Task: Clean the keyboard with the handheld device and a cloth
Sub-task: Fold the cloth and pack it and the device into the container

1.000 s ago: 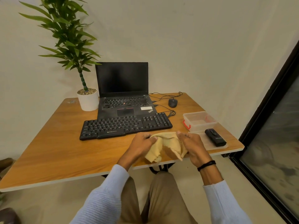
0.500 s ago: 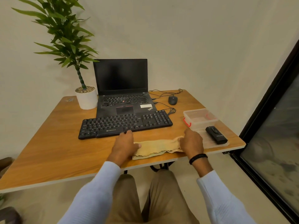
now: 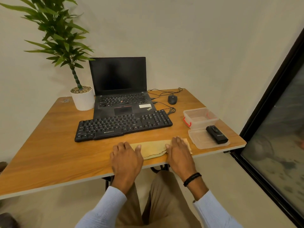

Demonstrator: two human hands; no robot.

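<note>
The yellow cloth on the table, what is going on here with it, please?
A person sits at the wooden table and presses a folded yellow cloth flat near the front edge: the left hand rests on its left end, the right hand on its right end. The black keyboard lies just behind the cloth, before the open laptop; no hand touches it. The black handheld device lies on a clear lid beside an open plastic container.

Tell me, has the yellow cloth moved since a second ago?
Yes, downward. Earlier it was bunched up in the air before the keyboard; now the cloth lies flat on the table, short of the keyboard, under the left hand and right hand.
</note>
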